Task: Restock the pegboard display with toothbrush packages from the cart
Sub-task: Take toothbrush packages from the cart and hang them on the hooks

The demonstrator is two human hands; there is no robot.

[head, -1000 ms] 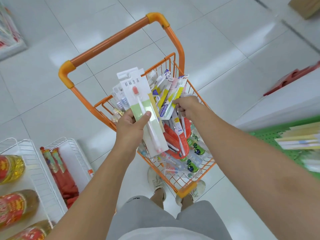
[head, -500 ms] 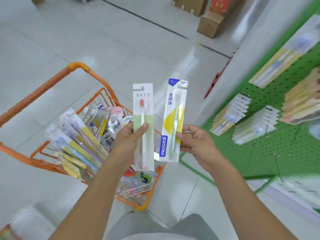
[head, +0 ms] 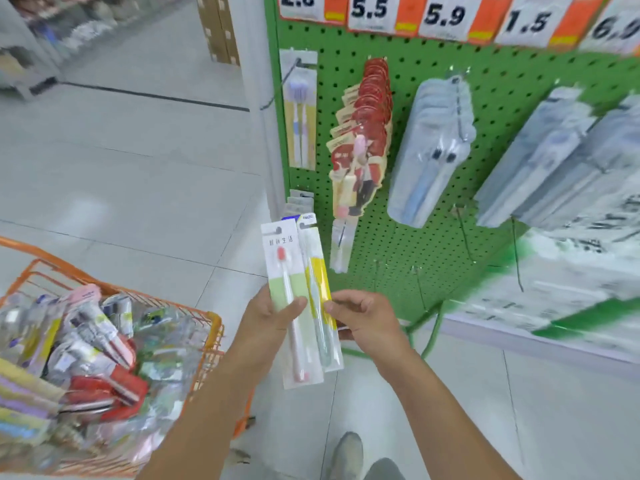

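Sitting at eight o'clock in the view, an orange cart (head: 207,317) is being filled to its rim by a loose heap of toothbrush packages (head: 93,348), clear, red, yellow and purple ones all being mixed together. Toward the centre, a white and pale green package (head: 291,306) with a pink brush is being gripped by the left hand (head: 266,327), the thumb being pressed across its front and the fingers being curled behind it. Just beside it, at its three o'clock and partly overlapped by it, a yellow package (head: 320,289) is being pinched at its right edge by the right hand (head: 363,320), thumb in front, fingers bent behind. Both packages are being held upright, apart from the cart and in front of the lower left corner of the green pegboard (head: 398,244). On that board, from eleven o'clock round to three, a slim pack (head: 299,109), a red fan of packs (head: 367,133) and blurred grey packs (head: 433,150) are being carried on hooks. Price tags (head: 446,13) are being shown along the top at one o'clock. A grey shoe (head: 346,452) is being seen at six o'clock on the tiled floor (head: 138,168).
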